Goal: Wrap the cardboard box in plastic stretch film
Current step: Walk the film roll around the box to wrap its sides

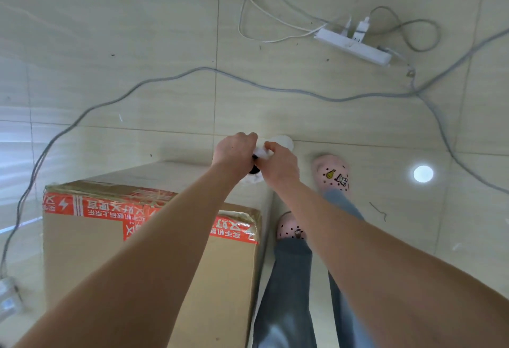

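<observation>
I see both arms stretched forward and down, the hands meeting above the tiled floor (137, 30) just beyond the far right corner of the cardboard box (115, 240). The left hand (234, 152) has its fingers curled round the roll of stretch film (285, 141), and the right hand (278, 163) grips the same roll from the other side, with its thumb lying over the white wrap. The two hands touch, or very nearly touch. Below them I make out the dark end of the roll's core, with more white film bunched under it.

The box stands on the floor at my lower left, under the left forearm, with red printed tape (96, 207) running across its top edge and clear tape shining over that. I cannot tell whether the pale sheet between the box and the hands is film.

To the right of the box are the person's grey trousers (289, 292) and two pink clogs (332, 174) with small charms. Farther off a white power strip (354, 44) lies with plugs in it, and a long grey cable (192, 72) curves across the tiles. A round spot of light (423, 174) reflects off the floor on the right.
</observation>
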A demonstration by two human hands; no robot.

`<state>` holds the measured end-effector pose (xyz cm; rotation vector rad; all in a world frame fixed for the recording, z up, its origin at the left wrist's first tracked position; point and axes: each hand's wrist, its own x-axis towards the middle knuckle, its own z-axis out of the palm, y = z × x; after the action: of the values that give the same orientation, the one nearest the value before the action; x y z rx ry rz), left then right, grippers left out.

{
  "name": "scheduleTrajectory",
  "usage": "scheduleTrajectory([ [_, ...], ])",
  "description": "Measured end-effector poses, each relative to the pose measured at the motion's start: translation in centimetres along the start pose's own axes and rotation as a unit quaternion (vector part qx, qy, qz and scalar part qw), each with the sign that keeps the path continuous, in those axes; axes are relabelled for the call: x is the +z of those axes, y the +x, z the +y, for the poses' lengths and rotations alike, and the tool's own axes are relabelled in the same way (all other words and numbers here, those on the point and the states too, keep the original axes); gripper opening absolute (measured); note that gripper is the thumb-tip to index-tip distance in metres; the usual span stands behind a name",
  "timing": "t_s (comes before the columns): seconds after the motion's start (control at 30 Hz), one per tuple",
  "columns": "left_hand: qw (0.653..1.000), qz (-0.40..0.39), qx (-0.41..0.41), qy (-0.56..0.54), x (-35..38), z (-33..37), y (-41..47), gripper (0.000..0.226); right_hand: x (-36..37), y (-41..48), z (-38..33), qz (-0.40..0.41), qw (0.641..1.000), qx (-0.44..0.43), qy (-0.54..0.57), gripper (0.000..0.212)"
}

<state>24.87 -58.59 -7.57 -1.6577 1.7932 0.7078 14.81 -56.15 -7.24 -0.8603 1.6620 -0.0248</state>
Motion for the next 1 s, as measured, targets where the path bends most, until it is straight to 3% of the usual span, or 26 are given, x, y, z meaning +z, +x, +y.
scheduleTrajectory([
  [0.1, 0.991, -0.009, -0.083, -0.109, -0.1, -0.9, -0.1, 0.020, -0.2, 0.4, -0.5, -0.014, 1.000, 0.001, 0.017, 0.056],
  [0.17, 0.966, -0.007, -0.153, -0.207, 0.0, -1.6, -0.1, 0.019, -0.4, 0.6, -0.8, -0.028, 0.999, 0.014, 0.038, 0.065],
  [0.3, 0.896, -0.028, -0.261, -0.358, 0.1, -2.2, -0.1, 0.005, -0.7, 1.6, -2.4, -0.034, 0.998, 0.029, 0.041, 0.066],
  [0.37, 0.865, -0.050, -0.291, -0.406, 0.0, -2.8, 0.3, 0.011, -0.7, 2.1, -3.4, -0.044, 0.999, 0.010, 0.009, 0.060],
  [0.4, 0.867, -0.063, -0.291, -0.400, -0.2, -3.0, 0.5, 0.013, -0.7, 2.4, -3.7, -0.053, 0.999, 0.001, -0.008, 0.057],
  [0.5, 0.930, -0.058, -0.231, -0.280, -0.8, -3.2, 0.9, 0.013, -0.8, 2.7, -4.4, -0.072, 0.997, -0.002, -0.025, 0.056],
  [0.57, 0.967, -0.025, -0.156, -0.198, -0.9, -3.1, 1.0, 0.040, -0.8, 2.9, -4.7, -0.077, 0.997, 0.003, -0.032, 0.058],
  [0.63, 0.986, 0.010, -0.095, -0.139, -0.9, -3.2, 1.0, 0.049, -0.8, 3.0, -4.8, -0.081, 0.996, 0.006, -0.046, 0.054],
  [0.83, 0.984, 0.049, -0.088, -0.150, -1.7, -3.2, 1.6, 0.031, -1.0, 3.1, -5.4, -0.073, 0.994, 0.006, -0.079, 0.046],
  [1.0, 0.943, 0.088, -0.189, -0.261, -2.2, -3.5, 2.1, 0.018, -0.7, 3.7, -6.7, -0.019, 0.991, -0.048, -0.126, 0.037],
])
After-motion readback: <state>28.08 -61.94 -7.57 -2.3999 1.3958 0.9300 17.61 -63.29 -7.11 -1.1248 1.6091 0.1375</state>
